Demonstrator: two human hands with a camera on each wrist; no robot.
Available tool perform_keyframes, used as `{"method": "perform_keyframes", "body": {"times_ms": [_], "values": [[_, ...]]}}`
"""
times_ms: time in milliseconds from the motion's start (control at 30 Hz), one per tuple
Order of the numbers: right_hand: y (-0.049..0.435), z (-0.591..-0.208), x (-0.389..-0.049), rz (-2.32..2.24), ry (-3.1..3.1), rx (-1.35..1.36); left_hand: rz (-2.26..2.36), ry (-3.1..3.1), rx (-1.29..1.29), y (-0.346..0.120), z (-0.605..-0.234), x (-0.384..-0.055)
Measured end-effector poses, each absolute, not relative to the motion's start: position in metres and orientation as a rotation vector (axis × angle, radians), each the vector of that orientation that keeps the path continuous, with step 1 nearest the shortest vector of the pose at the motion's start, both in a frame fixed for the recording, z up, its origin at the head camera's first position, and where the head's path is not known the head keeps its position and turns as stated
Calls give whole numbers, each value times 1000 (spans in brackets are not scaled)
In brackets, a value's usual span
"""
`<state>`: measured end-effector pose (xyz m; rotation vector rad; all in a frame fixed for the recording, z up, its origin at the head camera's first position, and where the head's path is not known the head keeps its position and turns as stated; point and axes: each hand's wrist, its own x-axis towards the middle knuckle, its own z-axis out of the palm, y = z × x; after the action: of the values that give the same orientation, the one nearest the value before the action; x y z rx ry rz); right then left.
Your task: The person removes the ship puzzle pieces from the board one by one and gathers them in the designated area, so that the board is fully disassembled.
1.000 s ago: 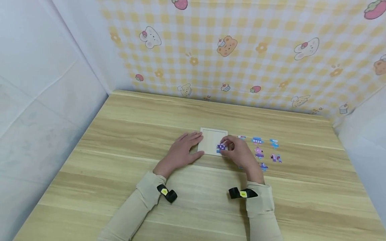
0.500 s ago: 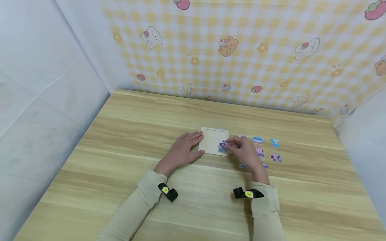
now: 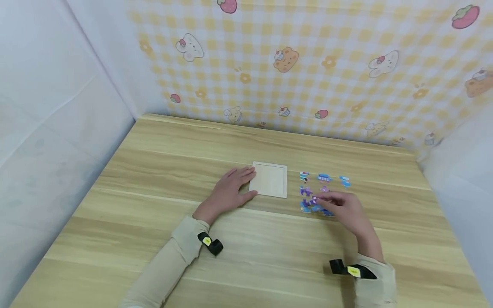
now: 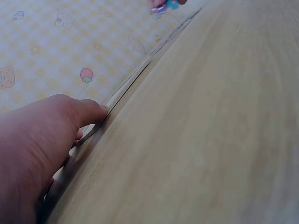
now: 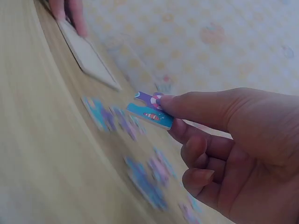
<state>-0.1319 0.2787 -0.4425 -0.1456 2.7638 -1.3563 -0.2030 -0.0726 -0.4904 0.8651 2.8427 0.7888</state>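
A pale wooden puzzle tray point(image 3: 269, 182) lies flat on the table, its inside bare. My left hand point(image 3: 227, 192) rests at the tray's left side, fingers straight on the rim and thumb at the near corner. In the left wrist view the thumb point(image 4: 91, 111) touches the tray's edge. My right hand point(image 3: 348, 209) pinches a jigsaw piece point(image 5: 149, 112) between thumb and forefinger. That piece is purple above and blue below, with an orange-and-white fish. It is held up over the loose pieces, and the other fingers of this hand are curled beneath.
Several loose jigsaw pieces lie in rough rows right of the tray, among them a blue-and-purple piece point(image 3: 324, 178) and a light-blue one point(image 3: 344, 181). My right hand partly hides the nearer ones. A checked cloth point(image 3: 246, 64) hangs behind the wooden table point(image 3: 246, 265).
My right hand has lifted the jigsaw piece out of the tray's near right corner and carried it right, over the loose pieces. My left hand has stayed at the tray.
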Motion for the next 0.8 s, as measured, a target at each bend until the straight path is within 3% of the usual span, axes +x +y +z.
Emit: {"method": "perform_keyframes", "body": {"times_ms": [400, 800], "values": [[356, -456, -97, -1234, 2826, 312, 802, 2856, 890, -75, -490, -203], [356, -468, -101, -1135, 2896, 317, 813, 2851, 898, -74, -490, -203]]}}
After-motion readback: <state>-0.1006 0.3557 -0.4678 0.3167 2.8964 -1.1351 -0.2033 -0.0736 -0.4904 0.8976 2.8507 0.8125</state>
